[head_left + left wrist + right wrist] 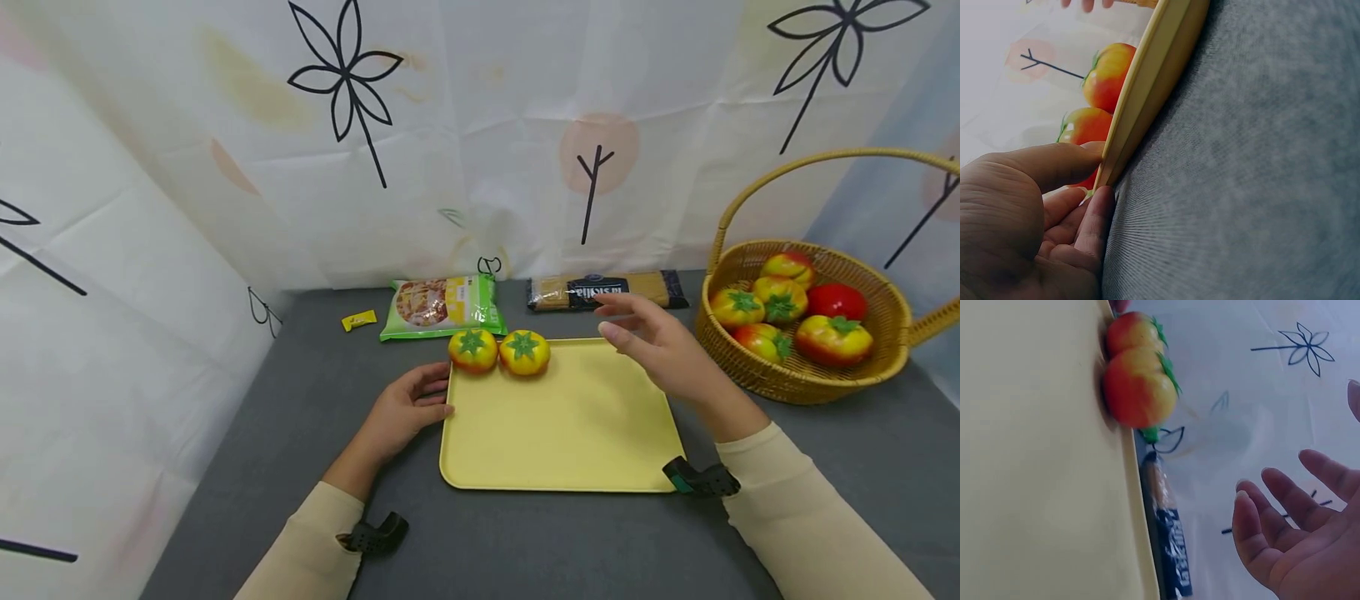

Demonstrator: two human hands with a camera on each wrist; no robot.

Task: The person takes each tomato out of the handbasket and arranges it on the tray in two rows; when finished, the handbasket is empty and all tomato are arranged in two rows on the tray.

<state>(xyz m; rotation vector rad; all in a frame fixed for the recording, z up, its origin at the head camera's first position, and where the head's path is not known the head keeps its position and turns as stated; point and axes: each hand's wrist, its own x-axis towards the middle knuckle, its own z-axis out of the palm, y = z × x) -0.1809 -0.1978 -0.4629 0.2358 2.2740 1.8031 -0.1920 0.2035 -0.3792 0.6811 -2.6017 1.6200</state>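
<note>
A yellow tray [562,433] lies on the table, with two red-and-yellow toy tomatoes [472,351] [524,353] side by side in its far left corner. At the tray's left edge, my left hand [405,408] pinches the rim; the left wrist view has the thumb [1066,164] on the inner side and a finger [1094,222] on the outer side. My right hand [660,346] is raised over the tray's far right corner, fingers spread and slightly bent, with nothing in it. In the right wrist view, the same hand [1310,544] appears apart from the tray.
A wicker basket [802,392] with a tall handle stands at the right, holding several toy tomatoes and a red one [836,302]. Behind the tray lie a green food packet [442,307] and a pasta pack [607,290]. A small yellow wrapper [358,320] is farther left.
</note>
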